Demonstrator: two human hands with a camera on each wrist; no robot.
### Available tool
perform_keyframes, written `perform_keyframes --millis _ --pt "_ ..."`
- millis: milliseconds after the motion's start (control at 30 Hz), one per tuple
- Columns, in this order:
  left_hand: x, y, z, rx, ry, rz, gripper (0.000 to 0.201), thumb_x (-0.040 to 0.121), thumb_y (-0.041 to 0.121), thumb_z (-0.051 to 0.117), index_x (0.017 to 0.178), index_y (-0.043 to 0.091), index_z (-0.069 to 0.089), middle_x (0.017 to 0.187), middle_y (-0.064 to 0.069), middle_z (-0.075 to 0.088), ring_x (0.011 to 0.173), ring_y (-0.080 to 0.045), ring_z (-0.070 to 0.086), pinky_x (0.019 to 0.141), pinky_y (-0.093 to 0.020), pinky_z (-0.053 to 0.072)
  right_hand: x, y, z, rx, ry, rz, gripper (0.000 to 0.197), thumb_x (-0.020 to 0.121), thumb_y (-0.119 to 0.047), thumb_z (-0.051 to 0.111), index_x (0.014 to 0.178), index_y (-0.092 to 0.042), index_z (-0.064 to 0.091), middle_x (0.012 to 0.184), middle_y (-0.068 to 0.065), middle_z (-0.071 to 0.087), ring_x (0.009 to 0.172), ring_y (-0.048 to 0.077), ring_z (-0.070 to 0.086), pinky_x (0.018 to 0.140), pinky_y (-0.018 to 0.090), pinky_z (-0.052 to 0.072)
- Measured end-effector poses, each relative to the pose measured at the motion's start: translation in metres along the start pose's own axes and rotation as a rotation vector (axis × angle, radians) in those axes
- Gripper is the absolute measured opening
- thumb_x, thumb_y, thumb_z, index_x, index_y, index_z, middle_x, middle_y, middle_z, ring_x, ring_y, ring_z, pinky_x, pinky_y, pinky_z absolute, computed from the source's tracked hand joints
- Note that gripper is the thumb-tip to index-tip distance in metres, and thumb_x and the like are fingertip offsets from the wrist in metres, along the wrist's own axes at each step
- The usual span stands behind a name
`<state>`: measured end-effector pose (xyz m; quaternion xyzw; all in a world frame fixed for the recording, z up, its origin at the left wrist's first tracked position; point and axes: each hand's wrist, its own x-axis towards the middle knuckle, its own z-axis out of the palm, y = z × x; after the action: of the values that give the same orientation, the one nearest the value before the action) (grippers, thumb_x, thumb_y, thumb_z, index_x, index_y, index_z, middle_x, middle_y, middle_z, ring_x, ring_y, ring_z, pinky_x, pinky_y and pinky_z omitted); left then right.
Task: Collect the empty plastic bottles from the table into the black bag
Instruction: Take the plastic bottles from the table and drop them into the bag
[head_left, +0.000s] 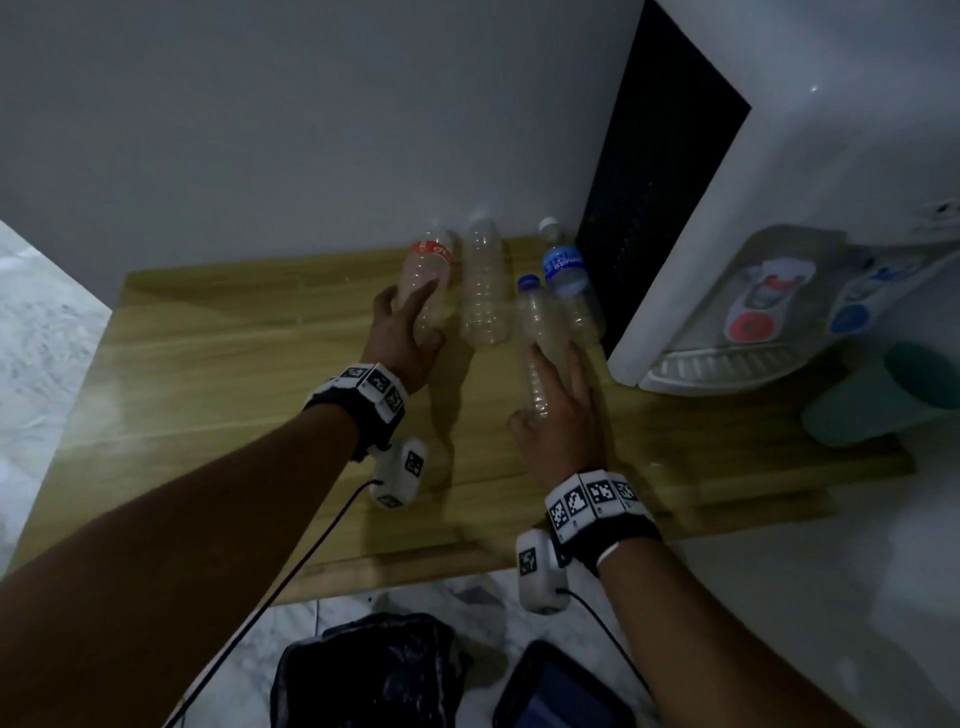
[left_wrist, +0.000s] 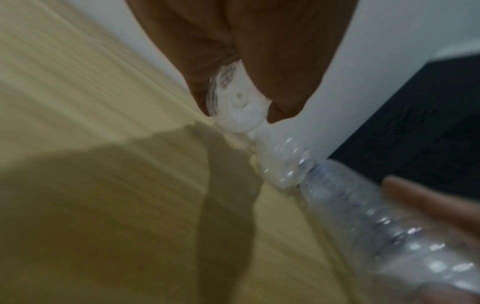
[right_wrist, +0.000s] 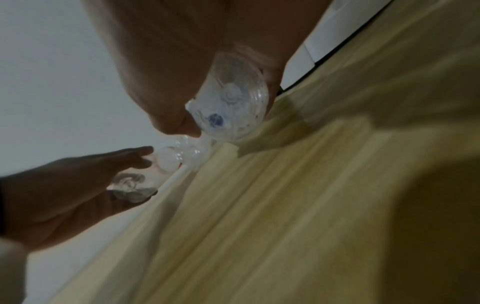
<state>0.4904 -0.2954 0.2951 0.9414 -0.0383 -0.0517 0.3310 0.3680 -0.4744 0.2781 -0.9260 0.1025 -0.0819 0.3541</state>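
Note:
Four empty plastic bottles are grouped at the back of the wooden table (head_left: 234, 364) by the wall. My left hand (head_left: 415, 325) grips the red-labelled bottle (head_left: 428, 280); its clear base (left_wrist: 237, 100) shows between thumb and fingers. My right hand (head_left: 550, 395) holds a slim blue-capped bottle (head_left: 535, 322), tilted with its base (right_wrist: 231, 98) toward my wrist. A plain clear bottle (head_left: 485, 291) stands between them, and a blue-labelled, white-capped bottle (head_left: 569, 280) stands behind the slim one. The black bag (head_left: 363, 670) lies on the floor below the table's near edge.
A white water dispenser (head_left: 779, 208) fills the table's right side, with a teal cup (head_left: 883, 395) beside it. A dark flat device (head_left: 561, 691) lies on the floor right of the bag. Wall behind the bottles; bare wood on the left.

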Motion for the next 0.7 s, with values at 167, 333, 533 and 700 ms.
perform_keyframes --millis 167,333,533,700 --pt "-0.068 -0.021 -0.034 -0.209 0.125 0.155 0.061 0.09 0.025 0.058 0.148 0.034 0.043 0.154 -0.017 0.032 0.131 -0.039 0.05 0.101 -0.051 0.053 -0.04 -0.014 -0.02 0.033 0.057 -0.065 0.082 0.077 -0.019 0.064 0.149 -0.041 0.03 0.165 -0.004 0.009 0.148 0.02 0.019 0.104 0.022 0.028" --pt "-0.181 -0.046 -0.072 -0.388 0.123 0.17 0.059 0.091 0.025 0.055 0.148 0.036 0.045 0.148 -0.004 0.041 0.12 -0.016 0.061 0.088 -0.036 0.06 -0.116 -0.044 -0.039 0.13 0.071 -0.132 0.08 0.079 -0.018 0.065 0.149 -0.04 0.03 0.164 -0.007 0.008 0.15 0.012 0.016 0.109 0.025 0.032" --pt "-0.33 -0.092 -0.104 -0.611 0.006 0.119 0.057 0.095 0.011 0.053 0.145 0.036 0.048 0.151 0.005 0.047 0.128 -0.017 0.059 0.096 -0.054 0.055 -0.239 -0.083 -0.038 0.144 -0.047 -0.213 0.074 0.082 -0.027 0.059 0.15 -0.031 0.03 0.164 -0.006 0.014 0.15 0.01 0.019 0.11 0.025 0.034" --pt "-0.438 -0.15 -0.114 -0.656 -0.008 -0.023 0.056 0.093 0.01 0.054 0.145 0.031 0.05 0.15 -0.001 0.051 0.127 -0.02 0.06 0.094 -0.055 0.056 -0.338 -0.09 0.0 0.234 -0.076 -0.187 0.066 0.084 -0.034 0.055 0.148 -0.023 0.039 0.16 0.001 0.03 0.148 0.012 0.028 0.114 0.013 0.024"
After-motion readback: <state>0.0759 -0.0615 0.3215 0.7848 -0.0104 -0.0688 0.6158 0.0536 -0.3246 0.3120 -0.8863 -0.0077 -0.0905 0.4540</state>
